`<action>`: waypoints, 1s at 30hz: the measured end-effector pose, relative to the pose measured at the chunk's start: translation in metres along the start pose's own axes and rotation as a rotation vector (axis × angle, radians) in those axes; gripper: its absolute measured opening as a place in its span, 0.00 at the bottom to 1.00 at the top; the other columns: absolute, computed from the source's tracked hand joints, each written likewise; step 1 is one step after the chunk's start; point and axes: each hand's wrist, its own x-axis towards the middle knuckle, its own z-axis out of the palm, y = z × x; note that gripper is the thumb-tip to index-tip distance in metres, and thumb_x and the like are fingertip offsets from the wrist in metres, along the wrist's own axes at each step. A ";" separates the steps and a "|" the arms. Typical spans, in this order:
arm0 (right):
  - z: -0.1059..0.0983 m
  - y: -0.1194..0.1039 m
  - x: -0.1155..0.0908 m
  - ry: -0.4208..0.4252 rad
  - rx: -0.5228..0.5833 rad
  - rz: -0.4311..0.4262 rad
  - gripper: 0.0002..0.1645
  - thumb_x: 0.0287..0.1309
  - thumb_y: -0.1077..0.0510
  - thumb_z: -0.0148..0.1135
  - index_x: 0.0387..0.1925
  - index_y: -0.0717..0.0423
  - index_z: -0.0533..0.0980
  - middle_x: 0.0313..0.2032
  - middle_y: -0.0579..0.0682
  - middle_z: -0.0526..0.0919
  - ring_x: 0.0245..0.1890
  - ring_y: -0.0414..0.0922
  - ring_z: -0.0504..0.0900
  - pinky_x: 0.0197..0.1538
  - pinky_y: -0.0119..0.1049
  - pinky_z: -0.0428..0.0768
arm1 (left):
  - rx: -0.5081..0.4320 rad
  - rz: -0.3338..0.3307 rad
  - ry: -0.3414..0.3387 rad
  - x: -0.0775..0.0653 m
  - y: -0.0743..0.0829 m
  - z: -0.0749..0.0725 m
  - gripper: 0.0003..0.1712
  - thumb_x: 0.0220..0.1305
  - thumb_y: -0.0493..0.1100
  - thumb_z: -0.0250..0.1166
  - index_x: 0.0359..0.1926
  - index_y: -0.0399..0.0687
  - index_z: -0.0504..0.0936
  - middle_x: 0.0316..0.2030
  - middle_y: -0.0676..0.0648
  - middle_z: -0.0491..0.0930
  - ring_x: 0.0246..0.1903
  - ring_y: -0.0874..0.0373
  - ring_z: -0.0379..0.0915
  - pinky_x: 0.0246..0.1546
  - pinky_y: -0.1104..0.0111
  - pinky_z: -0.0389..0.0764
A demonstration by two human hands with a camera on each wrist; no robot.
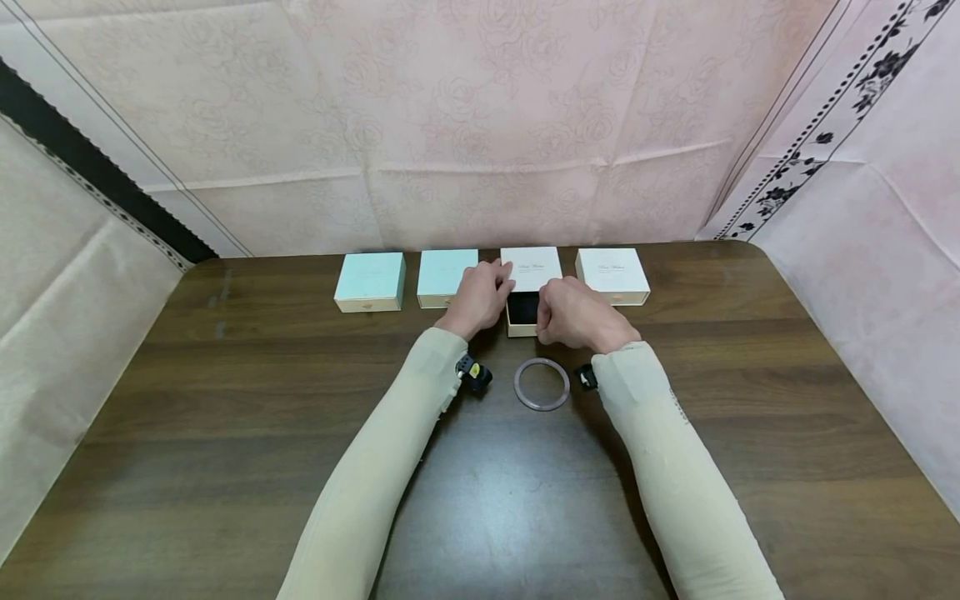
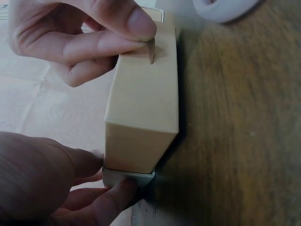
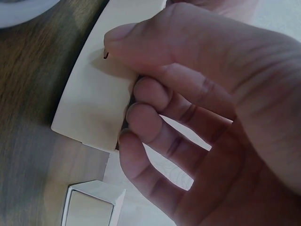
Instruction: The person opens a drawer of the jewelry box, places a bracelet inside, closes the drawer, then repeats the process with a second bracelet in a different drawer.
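Observation:
A white drawer box (image 1: 530,267) stands at the back of the table, its cream drawer (image 2: 141,96) partly pulled out and showing a black inside. My left hand (image 1: 480,293) grips the box's outer sleeve from the left, thumb and fingers on its sides in the left wrist view. Between thumb and forefinger my right hand (image 1: 573,315) pinches the small ribbon tab (image 2: 151,51) on the drawer's front. The other right fingertips (image 3: 143,122) are at the drawer's upper edge. A pale lilac bangle (image 1: 542,408) lies on the table in front of the box.
Two mint-green drawer boxes, one at the far left (image 1: 370,277) and one beside my left hand (image 1: 444,268), stand closed in the same row. Another closed white box (image 1: 613,271) is on the right. Behind the wooden table (image 1: 262,400) hangs a patterned cloth (image 1: 480,125).

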 end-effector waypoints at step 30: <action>-0.001 0.000 -0.002 -0.028 -0.008 -0.045 0.13 0.47 0.68 0.68 0.16 0.49 0.85 0.25 0.46 0.87 0.28 0.41 0.79 0.37 0.36 0.80 | 0.003 -0.003 0.007 -0.001 0.001 0.000 0.22 0.80 0.43 0.53 0.23 0.45 0.72 0.74 0.39 0.66 0.68 0.42 0.70 0.44 0.63 0.77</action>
